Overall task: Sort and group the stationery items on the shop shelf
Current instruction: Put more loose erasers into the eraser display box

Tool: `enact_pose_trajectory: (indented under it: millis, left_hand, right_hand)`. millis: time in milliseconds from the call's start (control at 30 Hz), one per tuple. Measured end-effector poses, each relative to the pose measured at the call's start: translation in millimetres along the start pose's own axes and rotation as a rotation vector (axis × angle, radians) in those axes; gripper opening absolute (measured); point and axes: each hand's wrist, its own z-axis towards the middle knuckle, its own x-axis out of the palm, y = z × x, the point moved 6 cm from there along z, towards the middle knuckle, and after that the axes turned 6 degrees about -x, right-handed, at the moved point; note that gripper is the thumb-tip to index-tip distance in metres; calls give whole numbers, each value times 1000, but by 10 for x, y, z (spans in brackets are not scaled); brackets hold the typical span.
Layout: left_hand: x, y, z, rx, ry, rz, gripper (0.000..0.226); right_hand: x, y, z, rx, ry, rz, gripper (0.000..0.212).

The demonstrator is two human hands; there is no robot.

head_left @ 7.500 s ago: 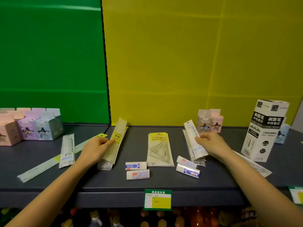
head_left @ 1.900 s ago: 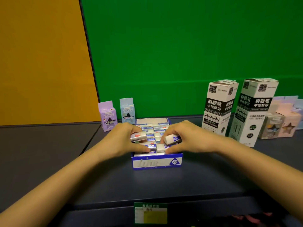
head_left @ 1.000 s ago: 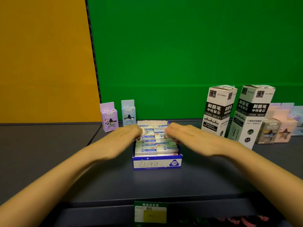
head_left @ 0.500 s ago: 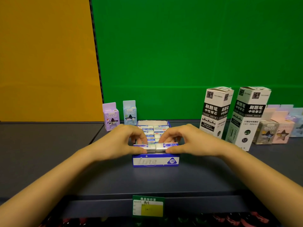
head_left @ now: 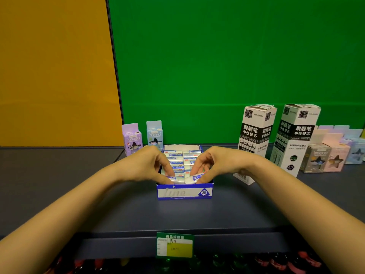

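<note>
Erasers (head_left: 177, 162) are the group in hand: they lie in two rows inside the blue display box (head_left: 184, 193), which sits on the shelf (head_left: 59, 175) near its front edge. Your left hand (head_left: 145, 165) pinches the front-left eraser (head_left: 176, 179) between thumb and fingers; this piece lies nearly level with the box rim. Your right hand (head_left: 220, 165) pinches the front-right eraser (head_left: 196, 177), which is tilted, its right end higher than its left. The step appears to be seating the last two pieces in the front row, and the eraser group looks almost complete. For the next move, level the right piece, press both flush against the row behind, then release both grips. The fit looks tight, so align each piece with its row before pressing; a skewed piece could jam or lift its neighbour. A tall black-and-white refill box (head_left: 256, 133) stands just right of the display box, close to your right wrist, with a second refill box (head_left: 296, 135) beside it; either could tip if your forearm swings outward. A purple carton (head_left: 132, 138) and a pale blue carton (head_left: 154, 134) stand near the box's left rear corner. Pastel cartons (head_left: 325, 155) cluster at far right. A price tag (head_left: 174, 245) hangs on the shelf edge below the box.
</note>
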Motion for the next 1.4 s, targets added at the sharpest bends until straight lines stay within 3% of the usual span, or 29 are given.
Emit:
enact_pose_trajectory:
  millis: [500, 800, 1000, 1400]
  left_hand:
    - [48, 76, -19, -69, 24, -95, 25]
    - [54, 182, -25, -177, 71, -345, 20]
    - [54, 123, -21, -158, 52, -304, 21]
    - [51, 131, -11, -140, -19, -288, 17]
  right_hand:
    - [-15, -87, -57, -62, -138, -56, 24]
    - [-8, -60, -82, -99, -202, -93, 22]
    - [-33, -52, -104, -148, -270, -79, 16]
    - [-57, 38, -61, -194, -271, -388, 15]
